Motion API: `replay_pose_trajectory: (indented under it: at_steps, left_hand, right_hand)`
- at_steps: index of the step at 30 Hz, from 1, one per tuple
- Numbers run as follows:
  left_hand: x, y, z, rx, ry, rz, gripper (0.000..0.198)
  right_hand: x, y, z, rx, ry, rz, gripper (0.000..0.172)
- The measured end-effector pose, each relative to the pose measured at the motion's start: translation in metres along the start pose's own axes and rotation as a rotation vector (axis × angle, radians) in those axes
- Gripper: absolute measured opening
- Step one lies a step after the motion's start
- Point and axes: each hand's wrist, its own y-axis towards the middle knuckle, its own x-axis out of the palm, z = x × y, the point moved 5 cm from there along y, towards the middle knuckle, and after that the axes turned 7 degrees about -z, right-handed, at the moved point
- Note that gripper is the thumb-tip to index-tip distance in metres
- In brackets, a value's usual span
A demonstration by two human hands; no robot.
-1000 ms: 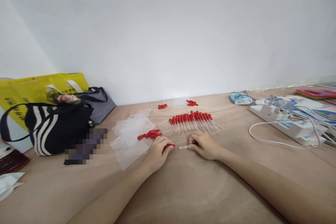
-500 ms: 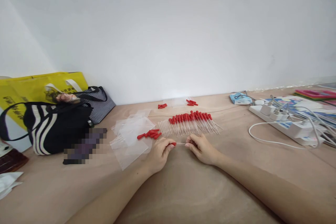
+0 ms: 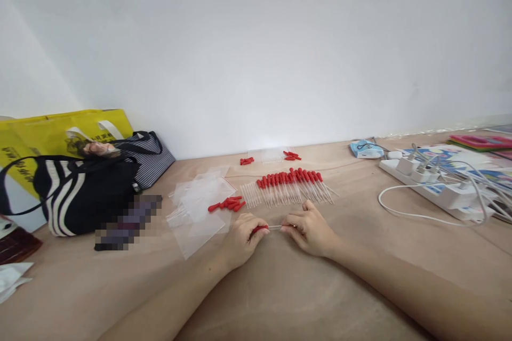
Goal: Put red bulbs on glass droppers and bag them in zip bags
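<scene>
Between the fingers of my left hand (image 3: 245,237) is a red rubber bulb (image 3: 259,228). A thin clear dropper tube (image 3: 276,227) runs from the bulb to my right hand (image 3: 308,229), whose thumb and fingers pinch its other end. Just beyond my hands lies a row of droppers with red bulbs (image 3: 290,177), their tubes pointing toward me. Several bare clear tubes (image 3: 250,195) are lined up at the row's left end. A small heap of loose red bulbs (image 3: 227,203) rests on clear plastic bags (image 3: 200,192) to the left.
At the back lie more red bulbs (image 3: 247,161) and a small group with tubes (image 3: 292,155). Bags, including a black bag (image 3: 86,192) and a yellow bag (image 3: 36,133), stand left. A power strip (image 3: 436,189) with cables and a blue mask (image 3: 366,149) lie right.
Both hands have come slightly toward me with the dropper. More of the red bulb now shows between my left fingers, and my right grip has shifted on the tube.
</scene>
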Motion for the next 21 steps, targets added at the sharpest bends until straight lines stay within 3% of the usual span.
replay_pose_trajectory:
  at_steps: [7,21]
  left_hand:
    - [0.0015,-0.0010,0.0040,0.075,0.026,0.001,0.022]
    - [0.0012,0.0027,0.0051,0.105,0.033,-0.040,0.020]
  right_hand:
    - [0.0054,0.0006,-0.0044,0.016,0.116,-0.010,0.022]
    - [0.0054,0.0070,-0.0039,-0.006,0.104,-0.087,0.025]
